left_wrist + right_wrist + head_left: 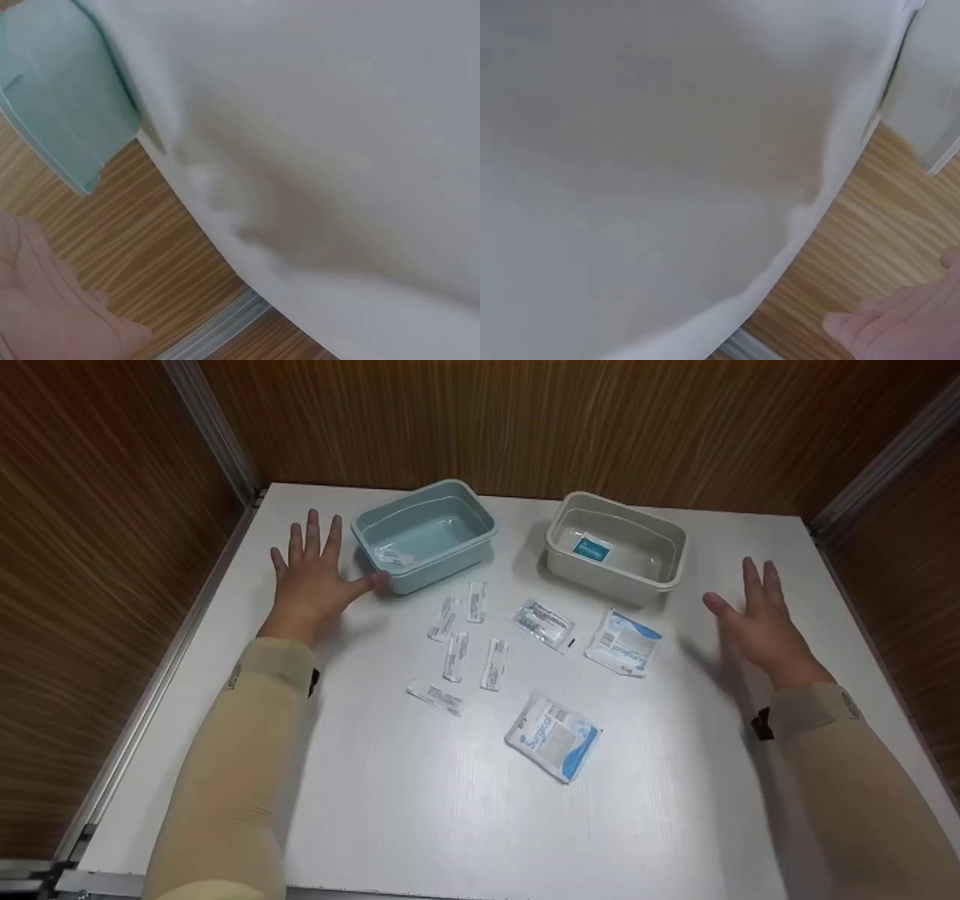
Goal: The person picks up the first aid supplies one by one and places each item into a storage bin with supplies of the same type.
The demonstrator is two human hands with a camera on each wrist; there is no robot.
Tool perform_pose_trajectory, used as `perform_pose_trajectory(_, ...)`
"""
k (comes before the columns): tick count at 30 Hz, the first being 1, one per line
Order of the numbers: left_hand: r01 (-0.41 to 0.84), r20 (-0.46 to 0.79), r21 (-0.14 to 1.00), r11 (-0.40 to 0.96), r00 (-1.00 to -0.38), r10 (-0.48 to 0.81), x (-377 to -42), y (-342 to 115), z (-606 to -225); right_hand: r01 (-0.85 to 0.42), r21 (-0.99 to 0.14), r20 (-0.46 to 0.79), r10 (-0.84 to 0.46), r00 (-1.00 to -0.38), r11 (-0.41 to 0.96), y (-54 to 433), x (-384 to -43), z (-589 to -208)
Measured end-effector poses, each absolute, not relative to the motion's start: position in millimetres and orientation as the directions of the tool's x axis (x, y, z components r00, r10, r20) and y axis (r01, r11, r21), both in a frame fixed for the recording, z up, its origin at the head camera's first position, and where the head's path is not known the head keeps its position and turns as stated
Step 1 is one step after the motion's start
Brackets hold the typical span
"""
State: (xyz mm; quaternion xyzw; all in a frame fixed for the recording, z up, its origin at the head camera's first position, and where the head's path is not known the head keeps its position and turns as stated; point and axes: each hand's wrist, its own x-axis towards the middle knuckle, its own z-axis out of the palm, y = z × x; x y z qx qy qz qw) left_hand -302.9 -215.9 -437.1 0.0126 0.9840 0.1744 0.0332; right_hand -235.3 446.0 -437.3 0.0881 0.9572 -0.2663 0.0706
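Observation:
My left hand point(311, 585) is spread with straight fingers, its thumb tip by the near left corner of the blue-green basin point(450, 562); whether it touches I cannot tell. Inside that basin lie small white packets point(395, 557). To the right, my right hand point(765, 634) is held with fingers extended and nothing in it, apart from the beige basin point(611, 577), which contains a teal packet point(591, 549). Several narrow white sachets point(454, 657) lie between the hands. Beside them are a clear-and-white packet point(544, 625) and two packets printed "Surgical", one farther back point(624, 643) and one nearer point(553, 736).
The white table point(405, 817) carries everything. Wood-grain panels point(525, 427) stand behind it and at both sides, with metal rails point(214, 431) at the corners. Both basins stand near the back edge.

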Motion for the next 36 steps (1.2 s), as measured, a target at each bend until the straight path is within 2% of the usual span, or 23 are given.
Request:
perform_pose_trajectory(5, 0.006, -0.088, 0.367, 0.93, -0.995, 0.041, -314.7, -204.9, -434.8, 0.207, -0.525, -0.236, 0.093, -0.967, 0.825, 437.6, -225.0, -436.1)
perform_pose_trajectory(11, 0.022, -0.101, 0.404, 0.915, -0.993, 0.068, -323.8, -195.9, -433.9, 0.179, -0.532, -0.245, 0.052, -0.968, 0.827, 425.9, -213.7, -437.0)
perform_pose_trajectory(19, 0.002, -0.119, 0.424, 0.906, -0.991, 0.058, -330.7, -192.9, -435.0, 0.115, -0.454, -0.304, -0.032, -0.952, 0.884, 388.8, -209.9, -435.4)
perform_pose_trajectory(30, -0.018, -0.129, 0.39, 0.921, -0.991, 0.035, -332.2, -194.0, -440.6, -0.002, -0.324, -0.36, -0.125, -0.925, 0.946, 350.7, -212.2, -449.0)
perform_pose_trajectory(36, -0.032, -0.137, 0.378, 0.925, -0.99, 0.022, -329.9, -190.2, -434.4, -0.064, -0.29, -0.317, -0.159, -0.935, 0.955, 346.8, -206.4, -452.6)
